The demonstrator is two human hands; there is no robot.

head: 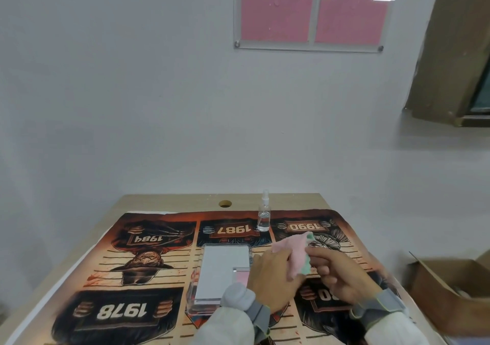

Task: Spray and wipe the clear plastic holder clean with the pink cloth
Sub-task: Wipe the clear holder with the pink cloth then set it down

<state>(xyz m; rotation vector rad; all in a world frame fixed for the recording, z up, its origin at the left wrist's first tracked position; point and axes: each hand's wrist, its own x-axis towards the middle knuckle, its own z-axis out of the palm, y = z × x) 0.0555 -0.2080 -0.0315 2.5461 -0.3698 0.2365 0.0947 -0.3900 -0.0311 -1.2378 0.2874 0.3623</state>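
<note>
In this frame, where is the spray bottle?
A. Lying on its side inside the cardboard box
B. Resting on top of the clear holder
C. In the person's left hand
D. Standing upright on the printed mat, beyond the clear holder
D. The spray bottle stands upright by itself on the printed mat, beyond the clear plastic holder, while both hands hold the pink cloth.

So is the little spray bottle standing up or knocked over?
Standing up. The spray bottle is upright on the printed mat, nozzle on top.
</note>
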